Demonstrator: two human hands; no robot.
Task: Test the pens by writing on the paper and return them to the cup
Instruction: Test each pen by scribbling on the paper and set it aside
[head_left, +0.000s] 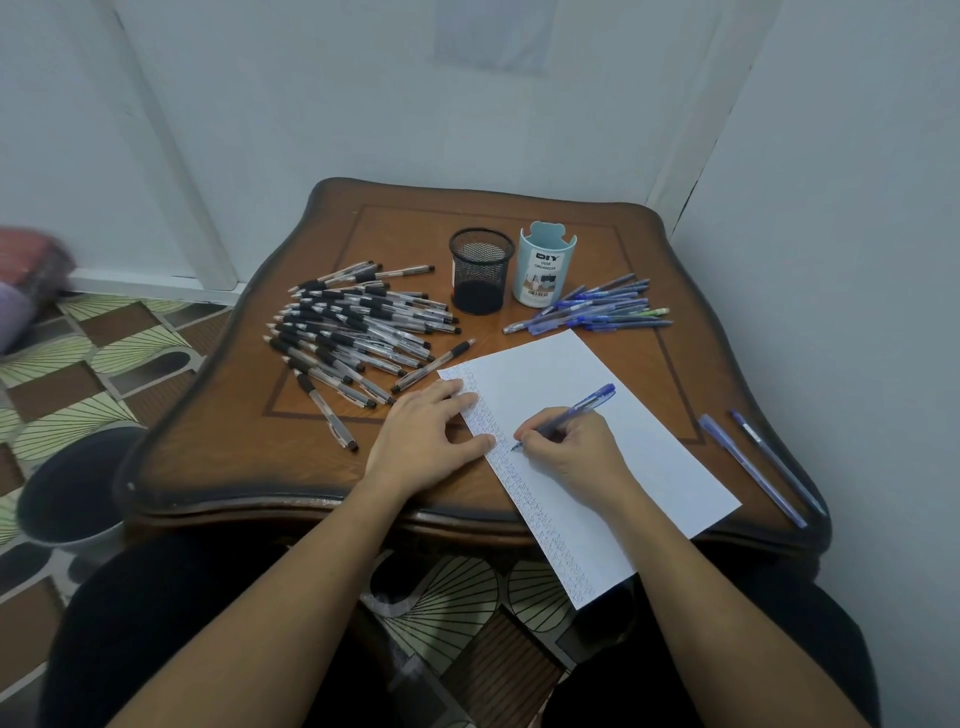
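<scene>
A white sheet of paper (613, 415) lies slanted on the wooden table (208, 447), its left margin filled with small blue scribbles. My right hand (571, 452) grips a blue pen (576, 413) with the tip touching the paper beside the scribbles. My left hand (426, 441) rests flat, fingers spread on the paper's left edge. A black mesh cup (480, 270) and a light blue cup (545, 270) labelled as a desk organizer stand at the back. Several black-grip pens (353, 332) lie heaped to the left. Several blue pens (597, 309) lie right of the cups.
Two blue pens (763, 462) lie near the table's right edge. A dark round bin (72, 499) stands on the patterned floor at the left. White walls close in behind and to the right. The paper's near corner overhangs the table's front edge.
</scene>
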